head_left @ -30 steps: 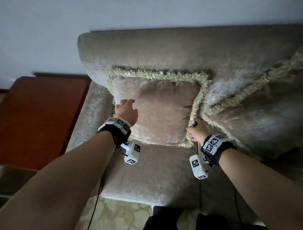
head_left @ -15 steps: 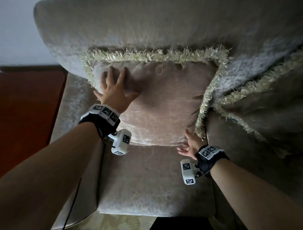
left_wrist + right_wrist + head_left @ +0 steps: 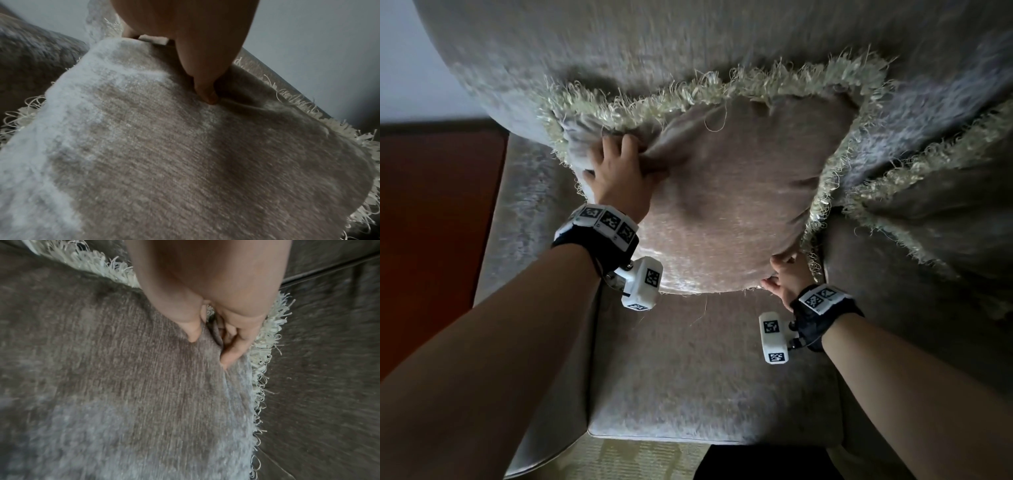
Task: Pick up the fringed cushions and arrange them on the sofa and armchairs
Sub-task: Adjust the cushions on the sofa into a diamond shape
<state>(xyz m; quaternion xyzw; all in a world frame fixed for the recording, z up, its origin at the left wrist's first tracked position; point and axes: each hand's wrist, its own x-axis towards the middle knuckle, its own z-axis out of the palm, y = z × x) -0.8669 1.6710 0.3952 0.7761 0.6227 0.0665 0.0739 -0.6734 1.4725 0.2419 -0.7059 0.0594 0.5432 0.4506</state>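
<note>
A beige fringed cushion (image 3: pixel 736 202) leans against the backrest of the grey-beige sofa (image 3: pixel 688 370). My left hand (image 3: pixel 616 171) grips a bunched fold of fabric near its upper left corner; in the left wrist view the thumb (image 3: pixel 205 92) digs into the cushion (image 3: pixel 185 162). My right hand (image 3: pixel 786 277) pinches the lower right corner; in the right wrist view the fingers (image 3: pixel 232 347) clamp a pleat of the cushion (image 3: pixel 123 386) beside its cream fringe (image 3: pixel 265 340). A second fringed cushion (image 3: pixel 941 205) lies to the right, touching the first.
The sofa's left armrest (image 3: pixel 530 222) runs down beside my left forearm. A reddish wooden surface (image 3: pixel 438 240) stands left of the sofa. A pale wall (image 3: pixel 414 68) is behind. Patterned floor (image 3: pixel 626 462) shows under the seat's front edge.
My left hand went from lying flat on the cushion to gripping a fold near its top left corner. My right hand went from spread to pinching the lower right corner. The view has moved closer.
</note>
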